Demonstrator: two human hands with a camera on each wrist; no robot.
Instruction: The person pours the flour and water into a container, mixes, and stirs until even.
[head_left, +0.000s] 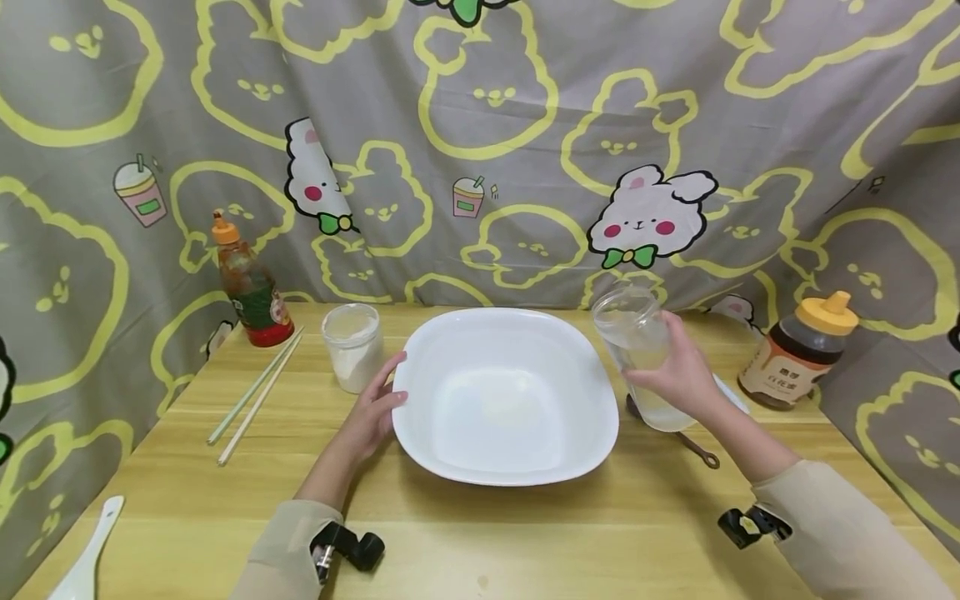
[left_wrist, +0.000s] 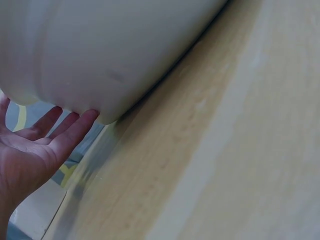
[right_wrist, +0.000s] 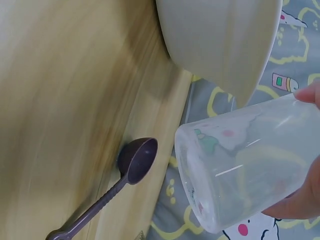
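A large white basin [head_left: 502,408] stands mid-table. On its left side, my left hand [head_left: 372,412] touches the rim and outer wall; the left wrist view shows fairly straight fingers [left_wrist: 75,130] against the wall. With my right hand [head_left: 678,375] I grip a clear plastic cup [head_left: 628,332] of clear liquid, thumb on one side and fingers on the other. The cup leans left beside the basin's right rim, its base raised off the table in the right wrist view. Below it lies a brown measuring spoon [right_wrist: 142,160], partly hidden by the cup in the head view.
Left of the basin are a jar of white powder [head_left: 354,358], a pair of chopsticks [head_left: 258,400] and a red sauce bottle [head_left: 255,292]. A white spoon [head_left: 93,550] lies front left. A honey bottle [head_left: 795,358] stands right. A patterned curtain [head_left: 510,233] hangs behind the table.
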